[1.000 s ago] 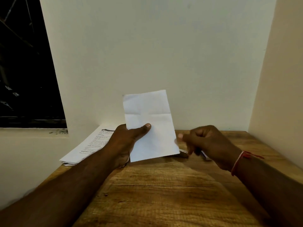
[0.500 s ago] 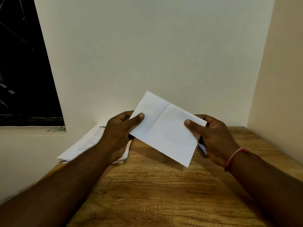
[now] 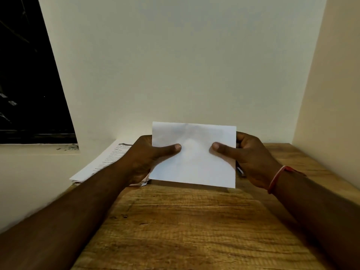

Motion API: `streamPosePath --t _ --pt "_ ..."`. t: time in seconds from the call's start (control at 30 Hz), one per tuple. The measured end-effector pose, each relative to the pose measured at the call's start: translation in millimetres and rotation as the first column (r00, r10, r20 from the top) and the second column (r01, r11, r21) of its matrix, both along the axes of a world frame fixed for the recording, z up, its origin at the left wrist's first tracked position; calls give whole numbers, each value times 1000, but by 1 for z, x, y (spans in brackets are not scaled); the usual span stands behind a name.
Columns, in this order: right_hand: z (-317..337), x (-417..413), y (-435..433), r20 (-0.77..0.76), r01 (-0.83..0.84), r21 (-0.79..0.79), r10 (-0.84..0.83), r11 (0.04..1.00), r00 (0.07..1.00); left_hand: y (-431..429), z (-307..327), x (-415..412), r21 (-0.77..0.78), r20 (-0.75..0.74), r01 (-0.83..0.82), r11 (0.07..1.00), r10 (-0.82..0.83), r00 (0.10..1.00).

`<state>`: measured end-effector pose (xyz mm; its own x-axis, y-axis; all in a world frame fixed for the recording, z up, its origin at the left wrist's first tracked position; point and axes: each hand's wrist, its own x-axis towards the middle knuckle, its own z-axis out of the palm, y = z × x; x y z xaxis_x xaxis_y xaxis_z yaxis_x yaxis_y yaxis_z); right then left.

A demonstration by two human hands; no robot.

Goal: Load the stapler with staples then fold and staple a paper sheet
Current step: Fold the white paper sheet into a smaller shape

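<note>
I had turned the folded paper sheet [image 3: 194, 162] from upright to landscape and now pinched it at both ends, left hand [image 3: 148, 158] and right hand [image 3: 251, 158], thumbs in front, just above the worktop [image 3: 194, 230] (stapler hidden, so stapling, I judged, remained).

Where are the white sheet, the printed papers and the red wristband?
white sheet [image 3: 194, 164]: head view, centre of its facing side.
printed papers [image 3: 103, 160]: head view, top page's printed area.
red wristband [image 3: 276, 178]: head view, strand across the right wrist.
</note>
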<state>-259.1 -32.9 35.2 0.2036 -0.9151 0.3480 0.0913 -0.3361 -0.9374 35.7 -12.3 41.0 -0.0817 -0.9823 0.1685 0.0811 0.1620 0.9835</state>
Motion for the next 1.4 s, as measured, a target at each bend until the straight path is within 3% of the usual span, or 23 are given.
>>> streamPosePath --t 0.1,0.17,0.47,0.63,0.73,0.93,1.13,1.27,1.4 --pt "-3 -1 0 -157 6 -28 -10 1000 988 -5 0 7 -103 134 -88 991 102 986" --pt "-2 -3 -1 -164 48 -49 -56 998 985 -4 0 9 -191 250 -115 975 162 955" --pt "-1 -11 -8 -232 112 -140 -142 984 962 -3 2 11 -314 356 -163 935 276 893" --pt "-1 -11 -9 -144 26 -45 -32 999 989 -2 1 9 -187 154 -3 982 32 988" --pt "0 -8 -5 -122 -55 64 62 996 991 -1 2 6 -112 18 31 993 -29 999" --pt "4 -6 0 55 -134 86 130 987 990 0 -1 7 -95 27 112 989 -110 994" --pt "6 -9 0 83 -97 77 91 992 992 -3 -2 12 -39 1 171 985 -171 985" --pt "3 -5 -1 121 -47 62 39 997 992 -8 -6 11 13 65 122 992 -123 990" --pt "4 -6 -7 181 79 100 -97 992 979 -18 -5 17 -22 -41 -33 999 32 999"
